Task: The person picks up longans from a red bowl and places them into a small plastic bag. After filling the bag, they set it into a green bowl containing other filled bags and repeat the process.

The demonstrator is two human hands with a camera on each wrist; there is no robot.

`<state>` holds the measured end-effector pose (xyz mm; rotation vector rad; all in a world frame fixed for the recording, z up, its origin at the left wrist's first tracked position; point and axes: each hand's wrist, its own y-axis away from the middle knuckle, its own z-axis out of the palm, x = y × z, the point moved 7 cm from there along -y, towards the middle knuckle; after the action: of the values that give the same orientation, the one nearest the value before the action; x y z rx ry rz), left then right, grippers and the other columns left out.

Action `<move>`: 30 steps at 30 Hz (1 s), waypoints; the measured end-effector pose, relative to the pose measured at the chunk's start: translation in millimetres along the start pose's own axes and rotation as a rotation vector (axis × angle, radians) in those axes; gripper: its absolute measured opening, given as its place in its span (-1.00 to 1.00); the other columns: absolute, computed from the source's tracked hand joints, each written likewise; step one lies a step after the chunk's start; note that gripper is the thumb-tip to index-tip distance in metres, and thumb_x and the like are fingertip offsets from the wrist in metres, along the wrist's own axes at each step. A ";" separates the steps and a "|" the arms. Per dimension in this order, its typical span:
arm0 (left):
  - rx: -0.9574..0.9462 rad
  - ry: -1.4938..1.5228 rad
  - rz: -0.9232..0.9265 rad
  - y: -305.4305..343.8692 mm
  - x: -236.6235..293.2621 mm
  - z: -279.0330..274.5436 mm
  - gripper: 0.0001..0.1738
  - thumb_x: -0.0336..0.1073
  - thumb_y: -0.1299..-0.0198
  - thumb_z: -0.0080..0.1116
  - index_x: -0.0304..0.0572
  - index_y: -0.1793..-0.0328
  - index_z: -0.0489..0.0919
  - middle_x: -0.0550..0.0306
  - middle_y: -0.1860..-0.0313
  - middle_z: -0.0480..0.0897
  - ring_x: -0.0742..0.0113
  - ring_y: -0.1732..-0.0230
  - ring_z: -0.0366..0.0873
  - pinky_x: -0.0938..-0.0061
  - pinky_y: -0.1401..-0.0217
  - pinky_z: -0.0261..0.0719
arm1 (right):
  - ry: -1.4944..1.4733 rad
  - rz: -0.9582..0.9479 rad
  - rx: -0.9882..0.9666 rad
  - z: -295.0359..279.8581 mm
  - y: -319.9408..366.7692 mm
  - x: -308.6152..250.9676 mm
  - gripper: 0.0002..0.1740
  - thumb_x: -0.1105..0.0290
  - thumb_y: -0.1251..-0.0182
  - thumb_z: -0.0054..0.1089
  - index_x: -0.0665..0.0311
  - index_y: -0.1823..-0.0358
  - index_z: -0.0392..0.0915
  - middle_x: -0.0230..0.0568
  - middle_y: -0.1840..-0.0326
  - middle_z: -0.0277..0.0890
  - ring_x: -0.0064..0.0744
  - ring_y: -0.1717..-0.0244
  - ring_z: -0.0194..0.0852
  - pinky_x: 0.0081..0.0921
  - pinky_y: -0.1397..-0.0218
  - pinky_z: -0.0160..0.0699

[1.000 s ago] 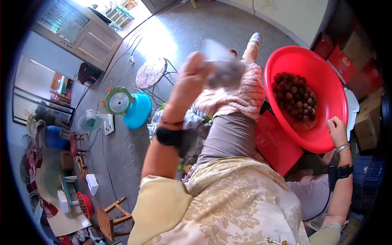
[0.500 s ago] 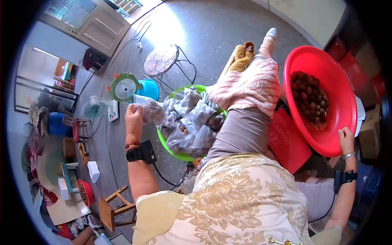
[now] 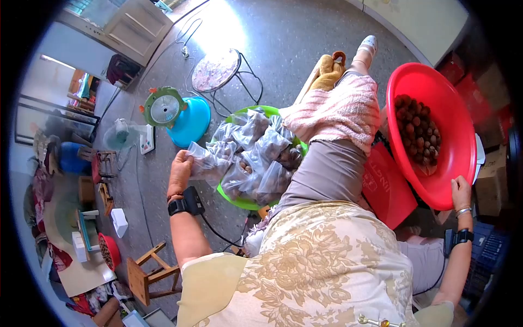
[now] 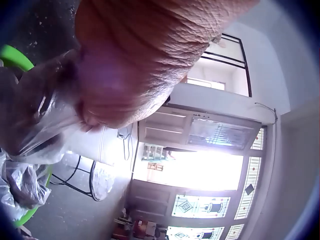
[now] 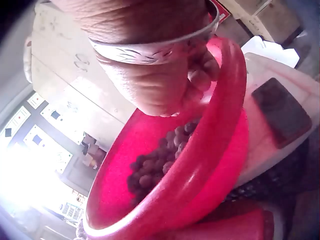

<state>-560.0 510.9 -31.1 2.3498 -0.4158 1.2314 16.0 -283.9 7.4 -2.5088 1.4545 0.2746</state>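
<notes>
My left hand [image 3: 178,173] pinches the top of a clear plastic bag [image 3: 204,162] with dark contents, at the left side of a green basin [image 3: 239,204]. Several more filled plastic bags [image 3: 253,136] lie heaped in that basin. In the left wrist view, the clear bag [image 4: 37,110] hangs from the fingers beside the green rim. On the other side, my right hand [image 3: 461,192] grips the near rim of a large red basin [image 3: 456,131]. Round brown, walnut-like nuts [image 3: 417,128] are gathered in this tilted basin, also seen as nuts [image 5: 160,162] in the right wrist view.
A pink striped towel [image 3: 340,109] covers the knee. Ahead stand a round stool [image 3: 215,70] and a green fan [image 3: 163,109] by a blue base [image 3: 192,122]. A wooden stool [image 3: 144,278] is at the left, and cardboard boxes [image 3: 490,177] at the right.
The left hand has swung from above the lap to the left of the green basin with the bag, which now hangs lower against the heap. The right hand has stayed on the red rim.
</notes>
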 end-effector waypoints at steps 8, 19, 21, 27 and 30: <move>-0.169 0.081 -0.004 1.4 -26.7 34.4 -0.88 -0.40 -0.40 0.11 -0.15 0.01 0.61 0.34 0.25 0.65 0.54 0.24 0.50 0.55 0.17 0.49 | -0.017 -0.013 0.039 1.1 1.4 5.0 -0.75 0.42 -0.39 0.24 0.38 0.40 0.39 0.09 0.49 0.39 -0.02 0.47 0.35 -0.22 0.30 0.45; -0.366 0.075 -0.105 15.9 -19.1 77.8 -0.82 -0.47 -0.38 0.09 -0.25 -0.05 0.60 0.28 0.13 0.66 0.43 0.08 0.56 0.50 -0.05 0.54 | 0.035 -0.006 0.023 4.3 1.3 3.3 -0.76 0.41 -0.39 0.22 0.38 0.38 0.40 0.09 0.47 0.42 0.01 0.45 0.40 -0.20 0.28 0.47; -0.459 -0.044 -0.120 10.0 -31.4 89.6 -0.77 -0.45 -0.35 0.13 -0.25 -0.10 0.61 0.29 0.10 0.66 0.43 0.05 0.56 0.49 -0.07 0.54 | 0.024 0.002 0.020 3.8 1.5 0.5 -0.76 0.41 -0.39 0.22 0.38 0.38 0.40 0.10 0.47 0.42 0.02 0.45 0.40 -0.20 0.28 0.46; -0.754 -0.549 -0.039 16.4 -0.3 137.8 -0.61 -0.34 -0.28 0.21 -0.11 -0.25 0.62 0.17 0.13 0.71 0.37 0.10 0.61 0.44 -0.06 0.57 | 0.046 -0.010 0.018 1.9 2.9 -8.0 -0.76 0.42 -0.39 0.22 0.38 0.39 0.40 0.16 0.44 0.45 0.17 0.41 0.43 -0.14 0.27 0.46; -0.826 -0.747 0.076 12.3 -7.0 157.1 -0.54 -0.25 -0.26 0.22 0.01 -0.31 0.62 0.07 0.05 0.75 0.21 0.07 0.65 0.39 -0.12 0.58 | 0.034 -0.003 0.029 0.6 3.8 -10.2 -0.76 0.43 -0.39 0.22 0.38 0.39 0.40 0.16 0.44 0.45 0.16 0.41 0.44 -0.15 0.27 0.46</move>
<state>-460.6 419.1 -112.1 1.9411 -1.0210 0.0637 7.6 -277.1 9.3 -2.5042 1.4560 0.2096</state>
